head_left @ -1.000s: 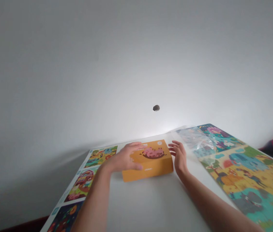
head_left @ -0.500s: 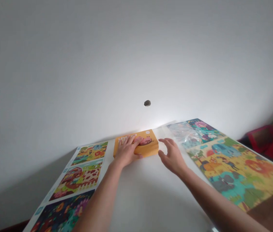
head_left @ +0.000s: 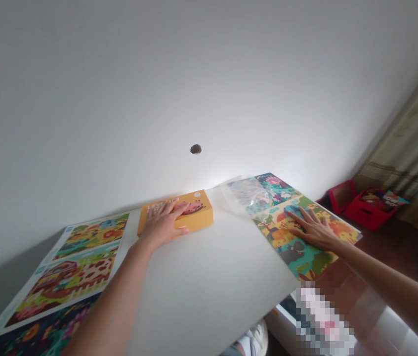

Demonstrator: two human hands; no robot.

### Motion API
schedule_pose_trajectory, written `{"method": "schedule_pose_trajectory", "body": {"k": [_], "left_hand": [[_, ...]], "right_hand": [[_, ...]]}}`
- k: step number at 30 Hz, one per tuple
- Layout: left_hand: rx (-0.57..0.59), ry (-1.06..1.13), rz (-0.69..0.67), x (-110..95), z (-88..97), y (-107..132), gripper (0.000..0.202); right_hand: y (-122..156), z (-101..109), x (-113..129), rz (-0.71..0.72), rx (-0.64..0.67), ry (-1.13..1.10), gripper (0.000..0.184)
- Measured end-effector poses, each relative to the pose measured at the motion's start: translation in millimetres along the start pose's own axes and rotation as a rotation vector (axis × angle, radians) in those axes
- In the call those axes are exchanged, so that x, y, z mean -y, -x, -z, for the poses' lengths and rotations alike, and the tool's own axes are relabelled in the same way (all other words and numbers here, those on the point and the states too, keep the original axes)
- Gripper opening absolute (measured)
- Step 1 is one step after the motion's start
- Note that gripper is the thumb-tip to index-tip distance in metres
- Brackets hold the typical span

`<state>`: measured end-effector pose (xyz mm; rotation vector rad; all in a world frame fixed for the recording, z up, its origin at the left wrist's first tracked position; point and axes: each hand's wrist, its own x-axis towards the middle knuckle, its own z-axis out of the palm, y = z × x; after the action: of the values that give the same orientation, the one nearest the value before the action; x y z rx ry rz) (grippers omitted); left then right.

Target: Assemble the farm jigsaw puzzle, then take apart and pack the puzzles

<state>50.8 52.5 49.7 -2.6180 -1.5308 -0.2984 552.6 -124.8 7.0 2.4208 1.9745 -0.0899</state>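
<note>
In the head view, one closed orange box is seen on the table, with the left hand laid flat on it, gripping nothing. Right of the box are one plastic bag and one puzzle, on which the right hand is pressed open. One picture sheet lies left of the box, and two red bins stand far to its right.

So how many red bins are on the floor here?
2. A smaller red bin by the wall, and a larger red bin just right of it, near the curtain. More may sit out of frame.
</note>
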Motion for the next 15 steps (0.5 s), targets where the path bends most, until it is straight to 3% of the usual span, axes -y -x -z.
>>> {"method": "schedule_pose_trajectory", "body": {"k": [8, 15], "left_hand": [[-0.023, -0.012, -0.010, -1.0, -1.0, -1.0, 0.079], [-0.034, -0.026, -0.024, -0.8, -0.3, -0.5, 0.079]], "right_hand": [[7.2, 0.9, 13.6, 0.020, -0.021, 0.020, 0.073], [25.8, -4.1, 40.9, 0.029, -0.055, 0.024, 0.074]]}}
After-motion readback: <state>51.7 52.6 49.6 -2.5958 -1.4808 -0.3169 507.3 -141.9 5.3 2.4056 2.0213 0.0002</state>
